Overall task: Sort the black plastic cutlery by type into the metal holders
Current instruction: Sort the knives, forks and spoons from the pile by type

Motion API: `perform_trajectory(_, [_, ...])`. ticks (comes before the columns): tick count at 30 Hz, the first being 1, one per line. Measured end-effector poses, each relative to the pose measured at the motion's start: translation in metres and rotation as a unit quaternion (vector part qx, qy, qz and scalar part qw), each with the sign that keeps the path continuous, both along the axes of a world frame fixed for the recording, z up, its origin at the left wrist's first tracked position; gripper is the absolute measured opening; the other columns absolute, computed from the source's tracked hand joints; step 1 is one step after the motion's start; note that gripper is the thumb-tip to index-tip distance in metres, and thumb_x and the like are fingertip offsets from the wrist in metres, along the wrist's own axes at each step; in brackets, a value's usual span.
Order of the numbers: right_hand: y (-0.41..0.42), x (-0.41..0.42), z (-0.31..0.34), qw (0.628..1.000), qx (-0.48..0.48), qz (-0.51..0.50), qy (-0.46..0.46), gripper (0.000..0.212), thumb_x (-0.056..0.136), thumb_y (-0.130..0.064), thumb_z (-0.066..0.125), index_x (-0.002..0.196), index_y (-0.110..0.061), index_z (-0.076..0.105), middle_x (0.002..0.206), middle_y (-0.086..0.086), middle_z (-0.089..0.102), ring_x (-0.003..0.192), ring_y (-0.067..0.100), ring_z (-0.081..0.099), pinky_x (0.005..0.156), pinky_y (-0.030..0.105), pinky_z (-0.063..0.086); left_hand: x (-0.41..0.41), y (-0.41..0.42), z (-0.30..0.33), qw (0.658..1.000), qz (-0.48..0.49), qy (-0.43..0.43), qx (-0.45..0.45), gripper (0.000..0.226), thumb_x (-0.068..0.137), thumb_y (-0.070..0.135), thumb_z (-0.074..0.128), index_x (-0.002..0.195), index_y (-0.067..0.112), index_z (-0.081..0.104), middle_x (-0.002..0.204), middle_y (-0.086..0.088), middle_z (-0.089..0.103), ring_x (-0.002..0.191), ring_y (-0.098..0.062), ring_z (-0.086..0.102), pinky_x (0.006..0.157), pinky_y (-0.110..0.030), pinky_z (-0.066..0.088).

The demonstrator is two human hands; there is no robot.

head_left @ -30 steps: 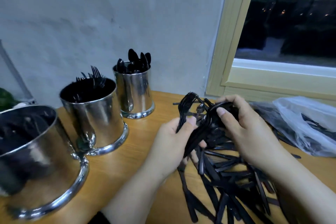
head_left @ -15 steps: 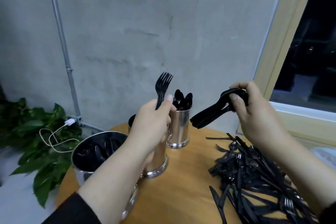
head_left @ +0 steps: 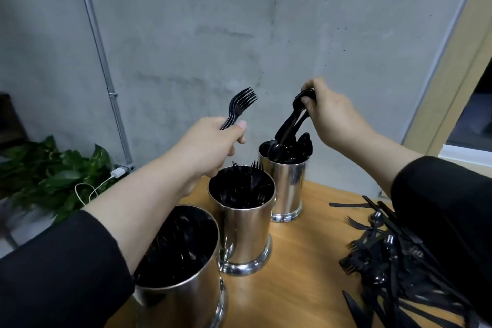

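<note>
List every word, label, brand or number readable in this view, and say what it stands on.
None: no readable text shows on the three metal holders, the black cutlery pile, the wall, the white charger or the window frame.

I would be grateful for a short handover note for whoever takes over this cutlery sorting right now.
Left hand grips a bunch of forks, tines up, above the fork holder.
Right hand holds spoons, lowering them handle-first into the far spoon holder.
Near holder has dark cutlery inside; type unclear.
Done: all three holders partly filled.
Left: drop both bunches, then sort the pile on the table.
</note>
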State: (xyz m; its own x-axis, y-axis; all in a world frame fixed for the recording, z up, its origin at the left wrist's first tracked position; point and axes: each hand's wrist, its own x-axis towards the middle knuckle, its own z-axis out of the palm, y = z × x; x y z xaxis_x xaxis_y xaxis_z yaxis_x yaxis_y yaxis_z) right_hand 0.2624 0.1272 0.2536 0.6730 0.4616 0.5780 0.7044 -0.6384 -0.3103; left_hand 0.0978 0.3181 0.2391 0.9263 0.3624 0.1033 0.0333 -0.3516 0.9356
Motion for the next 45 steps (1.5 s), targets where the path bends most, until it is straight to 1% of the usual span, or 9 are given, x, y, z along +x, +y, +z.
perform_trajectory(8, [0.052, 0.055, -0.02, 0.993, -0.107, -0.023, 0.032, 0.014, 0.107, -0.03, 0.037, 0.116, -0.02, 0.042, 0.097, 0.012, 0.061, 0.086, 0.036, 0.056, 0.07, 0.042, 0.044, 0.032, 0.018, -0.008, 0.999, -0.03, 0.024, 0.025, 0.034, 0.106, 0.04, 0.053, 0.087, 0.015, 0.063, 0.061, 0.003, 0.04, 0.04, -0.011, 0.025, 0.04, -0.019, 0.021])
perform_trajectory(19, [0.068, 0.073, -0.046, 0.914, -0.393, -0.07, 0.078, 0.043, 0.108, -0.044, 0.028, 0.134, -0.022, 0.054, 0.145, 0.007, 0.041, 0.131, 0.034, 0.036, 0.102, 0.053, 0.031, 0.038, 0.028, -0.02, 0.998, -0.043, 0.041, 0.02, 0.033, 0.105, 0.041, 0.054, 0.089, 0.013, 0.064, 0.063, 0.002, 0.041, 0.043, -0.011, 0.025, 0.04, -0.02, 0.022])
perform_trajectory(24, [0.055, 0.063, -0.033, 0.951, -0.294, -0.026, 0.088, 0.045, 0.107, -0.044, 0.035, 0.146, -0.026, 0.048, 0.154, 0.0, 0.044, 0.142, 0.028, 0.038, 0.111, 0.052, 0.03, 0.031, 0.027, -0.021, 0.998, -0.042, 0.045, 0.01, 0.033, 0.105, 0.042, 0.055, 0.091, 0.013, 0.065, 0.066, 0.001, 0.044, 0.041, -0.009, 0.028, 0.039, -0.02, 0.024])
perform_trajectory(27, [0.041, 0.034, -0.012, 0.99, -0.082, 0.043, 0.11, 0.038, 0.102, -0.053, 0.045, 0.128, -0.032, 0.062, 0.124, -0.002, 0.067, 0.112, 0.02, 0.062, 0.098, 0.042, 0.047, 0.026, 0.025, -0.018, 0.997, -0.06, 0.051, -0.016, 0.032, 0.104, 0.042, 0.056, 0.09, 0.014, 0.064, 0.06, 0.004, 0.041, 0.041, -0.008, 0.026, 0.039, -0.019, 0.022])
perform_trajectory(30, [0.032, -0.019, 0.001, 0.951, 0.089, 0.179, 0.235, 0.035, 0.1, -0.05, 0.051, 0.126, -0.03, 0.063, 0.1, -0.005, 0.073, 0.077, 0.008, 0.063, 0.071, 0.025, 0.05, 0.019, 0.021, -0.014, 0.993, -0.1, 0.063, -0.031, 0.033, 0.104, 0.042, 0.056, 0.089, 0.014, 0.063, 0.053, 0.008, 0.036, 0.041, -0.008, 0.023, 0.04, -0.02, 0.018])
perform_trajectory(35, [0.026, -0.07, -0.005, 0.936, 0.125, 0.205, 0.257, 0.016, 0.097, -0.023, 0.066, 0.112, -0.022, 0.07, 0.089, -0.01, 0.074, 0.064, 0.011, 0.058, 0.072, 0.027, 0.049, 0.001, 0.007, -0.01, 0.978, -0.175, 0.108, 0.017, 0.029, 0.105, 0.04, 0.057, 0.091, 0.015, 0.063, 0.053, 0.009, 0.031, 0.045, -0.009, 0.02, 0.041, -0.021, 0.014])
perform_trajectory(40, [0.02, -0.09, -0.003, 0.935, 0.158, 0.2, 0.247, 0.012, 0.095, -0.014, 0.068, 0.106, -0.017, 0.072, 0.084, -0.006, 0.075, 0.067, 0.011, 0.065, 0.069, 0.02, 0.052, -0.012, 0.004, -0.013, 0.986, -0.16, 0.033, 0.011, 0.025, 0.102, 0.038, 0.061, 0.09, 0.016, 0.06, 0.056, 0.01, 0.031, 0.047, -0.008, 0.022, 0.045, -0.023, 0.016])
perform_trajectory(43, [0.018, -0.095, -0.001, 0.952, 0.141, 0.174, 0.21, 0.009, 0.095, -0.015, 0.067, 0.1, -0.02, 0.072, 0.084, 0.002, 0.075, 0.07, 0.012, 0.068, 0.073, 0.024, 0.054, -0.016, 0.004, -0.014, 0.987, -0.155, 0.012, 0.035, 0.026, 0.101, 0.037, 0.064, 0.088, 0.014, 0.066, 0.059, 0.005, 0.045, 0.048, -0.01, 0.037, 0.047, -0.024, 0.03])
perform_trajectory(45, [0.017, -0.098, 0.003, 0.971, 0.12, 0.136, 0.154, 0.01, 0.096, -0.016, 0.066, 0.098, -0.025, 0.07, 0.078, -0.004, 0.071, 0.069, 0.009, 0.065, 0.07, 0.022, 0.051, -0.016, 0.006, -0.013, 0.989, -0.124, -0.009, 0.086, 0.018, 0.098, 0.036, 0.067, 0.089, 0.021, 0.07, 0.074, 0.006, 0.066, 0.064, -0.009, 0.059, 0.063, -0.025, 0.047])
